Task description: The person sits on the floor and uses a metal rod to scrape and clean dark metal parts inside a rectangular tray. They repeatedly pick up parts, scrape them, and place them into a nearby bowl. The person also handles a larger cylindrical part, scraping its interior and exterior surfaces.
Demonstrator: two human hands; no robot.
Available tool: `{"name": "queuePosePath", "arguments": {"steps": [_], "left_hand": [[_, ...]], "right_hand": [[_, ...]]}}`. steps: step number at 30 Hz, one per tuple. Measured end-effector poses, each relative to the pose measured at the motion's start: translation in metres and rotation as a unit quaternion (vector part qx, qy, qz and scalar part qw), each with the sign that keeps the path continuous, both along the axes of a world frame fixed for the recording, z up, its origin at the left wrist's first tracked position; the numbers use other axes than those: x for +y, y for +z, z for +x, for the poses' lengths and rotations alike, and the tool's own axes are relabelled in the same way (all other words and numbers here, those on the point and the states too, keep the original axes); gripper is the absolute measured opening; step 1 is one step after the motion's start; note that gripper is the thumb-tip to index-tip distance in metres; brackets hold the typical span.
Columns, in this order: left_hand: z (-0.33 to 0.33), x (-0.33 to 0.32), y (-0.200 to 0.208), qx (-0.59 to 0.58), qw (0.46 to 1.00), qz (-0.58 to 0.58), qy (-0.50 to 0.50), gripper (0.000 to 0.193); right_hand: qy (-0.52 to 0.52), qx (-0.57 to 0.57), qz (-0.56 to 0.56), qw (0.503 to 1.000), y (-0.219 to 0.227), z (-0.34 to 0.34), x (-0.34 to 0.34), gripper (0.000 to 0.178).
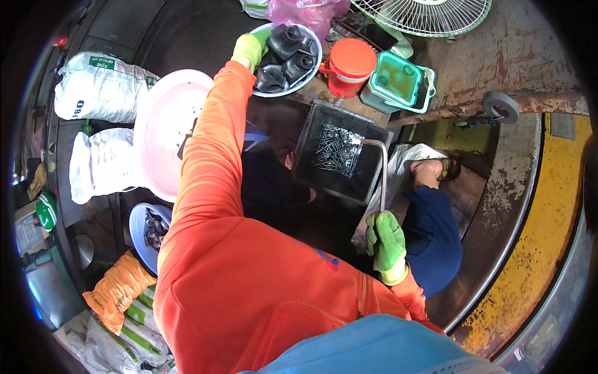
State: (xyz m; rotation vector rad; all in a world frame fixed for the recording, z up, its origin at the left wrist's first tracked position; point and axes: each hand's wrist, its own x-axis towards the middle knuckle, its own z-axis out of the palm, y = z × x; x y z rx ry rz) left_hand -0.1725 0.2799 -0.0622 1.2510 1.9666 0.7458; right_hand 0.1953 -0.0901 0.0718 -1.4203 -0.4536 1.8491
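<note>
My left hand (250, 48), in a yellow-green glove, reaches over the left rim of a white-blue bowl (288, 93) at the top. Its fingers close at the edge of a dark black molded part (288, 42), their tips partly hidden. Several similar black parts fill the bowl. Low on the right, my right hand (387, 243), gloved in green, is closed around a bent metal rod (384, 174). This rod rises from my fist and bends left over the edge of a black bin (305, 153), where many loose silver screws or nails (337, 149) lie.
A pink basin (163, 134) stands beside my left arm. Behind the bin are a red lidded container (352, 62), a teal box (391, 81) and a fan (430, 14). White sacks (103, 87) and a blue bowl of metal parts (140, 224) stand left. A rusty bar (536, 106) crosses at right.
</note>
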Motion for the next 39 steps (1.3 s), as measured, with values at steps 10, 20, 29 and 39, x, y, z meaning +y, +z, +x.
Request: {"name": "queuePosePath", "arguments": {"steps": [10,20,29,39], "left_hand": [[-0.04,-0.052,-0.045,0.249,0.935,0.159,0.198,0.038],[-0.067,-0.079,-0.12,-0.566,0.782,-0.115,0.233,0.025],[-0.071,-0.105,-0.129,-0.314,0.947,-0.054,0.029,0.046],[-0.05,-0.153,-0.075,-0.086,0.994,-0.018,-0.058,0.039]], "right_hand": [[0.012,-0.032,0.008,0.999,-0.001,-0.005,0.001,0.023],[0.011,-0.039,0.006,0.999,-0.005,-0.008,0.001,0.023],[0.014,-0.071,0.018,0.997,-0.006,-0.012,0.005,0.028],[-0.042,-0.022,0.082,0.996,-0.019,-0.016,-0.004,0.023]]}}
